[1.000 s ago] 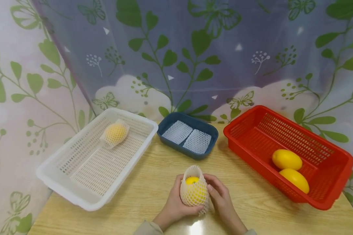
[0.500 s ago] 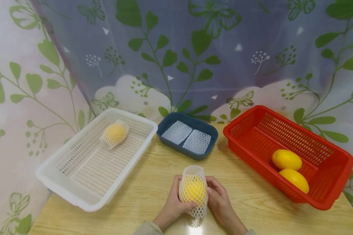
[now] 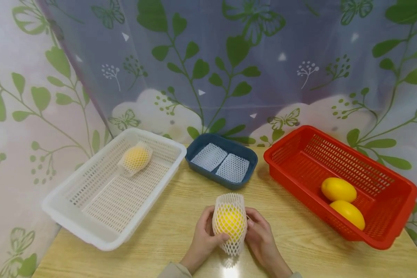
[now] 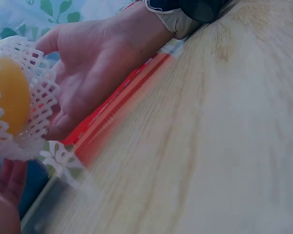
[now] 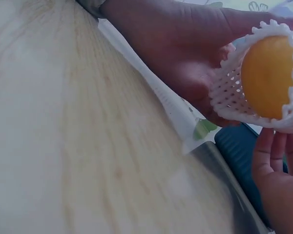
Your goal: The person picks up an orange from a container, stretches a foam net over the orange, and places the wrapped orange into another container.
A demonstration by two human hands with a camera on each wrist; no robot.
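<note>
A yellow lemon (image 3: 230,222), sleeved in a white foam net (image 3: 231,249), is held up over the table at the front middle. My left hand (image 3: 205,235) grips it from the left, thumb laid across the net's front. At the net's right edge, my right hand (image 3: 264,235) pinches the mesh between thumb and fingers. In the left wrist view, the right hand (image 4: 95,63) is beside the net with its palm in sight. The right wrist view shows the net's open end around the lemon (image 5: 268,78). Net extends past the fruit at top and bottom.
A white basket (image 3: 90,235) at left contains one netted lemon (image 3: 136,157). Behind the hands, a blue tray (image 3: 226,182) holds two flat foam nets (image 3: 233,167). On the right, a red basket (image 3: 299,200) has two bare lemons (image 3: 339,189). A patterned cloth (image 3: 208,77) hangs behind.
The net, earlier gaping with the lemon's top bare, now covers the fruit's front and stands above it. Both hands have stayed in about the same place, shifting slightly around the net.
</note>
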